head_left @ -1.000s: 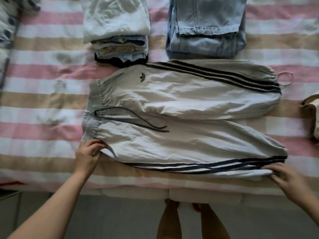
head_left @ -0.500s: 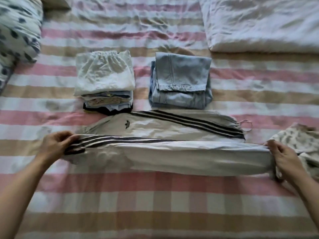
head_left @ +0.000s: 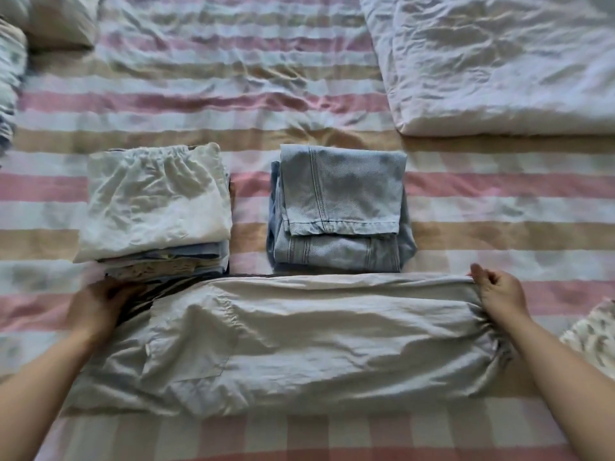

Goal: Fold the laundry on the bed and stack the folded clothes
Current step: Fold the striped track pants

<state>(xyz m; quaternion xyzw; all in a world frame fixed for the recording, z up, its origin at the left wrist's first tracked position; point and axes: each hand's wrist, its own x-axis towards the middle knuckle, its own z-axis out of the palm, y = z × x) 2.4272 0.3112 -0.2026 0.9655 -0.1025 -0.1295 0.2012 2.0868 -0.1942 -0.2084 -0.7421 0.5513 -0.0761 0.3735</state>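
Note:
Pale grey track pants (head_left: 299, 341) lie folded in half lengthwise across the striped bed (head_left: 233, 104), one leg laid over the other, a back pocket facing up. My left hand (head_left: 96, 307) grips the waistband end, where a bit of dark stripe shows. My right hand (head_left: 499, 292) pinches the gathered cuff end at the far right edge. Behind the pants stand a stack of folded clothes (head_left: 156, 207) topped by a white garment, and folded light blue jeans (head_left: 339, 207).
A folded white duvet (head_left: 499, 61) fills the back right. A pillow (head_left: 56, 18) and patterned bedding (head_left: 10, 78) sit at the back left. A patterned garment (head_left: 592, 337) lies at the right edge.
Both hands carried the near leg of the pants up and over the far leg, hiding the black stripes. The view has moved closer over the bed.

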